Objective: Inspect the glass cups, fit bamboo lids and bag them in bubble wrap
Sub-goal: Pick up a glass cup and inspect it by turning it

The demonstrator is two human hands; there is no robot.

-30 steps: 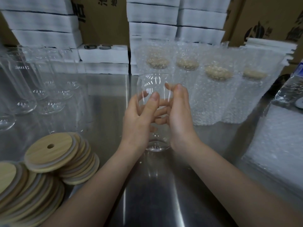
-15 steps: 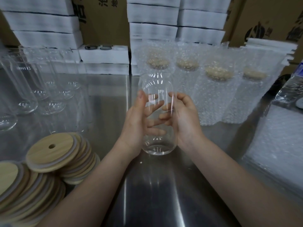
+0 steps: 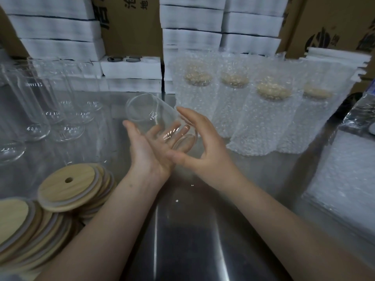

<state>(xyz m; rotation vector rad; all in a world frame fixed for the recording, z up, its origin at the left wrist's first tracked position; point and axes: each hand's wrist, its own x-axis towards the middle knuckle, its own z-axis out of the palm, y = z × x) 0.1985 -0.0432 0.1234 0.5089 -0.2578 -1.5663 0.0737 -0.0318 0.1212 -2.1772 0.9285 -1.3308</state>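
Behind the surface [image 3: 192, 230], boxes [image 3: 132, 27] are showing cut-off Chinese print; the left hand [image 3: 150, 155], flat-fingered, is cradling a tilted glass cup [image 3: 146, 112], the right hand [image 3: 207, 153] curling its grip round the base.

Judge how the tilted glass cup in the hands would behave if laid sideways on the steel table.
The glass cup is a smooth cylinder, so it would probably roll on the steel table. Its glossy wall likely feels slippery against the left hand. Being glass, it probably breaks if knocked.
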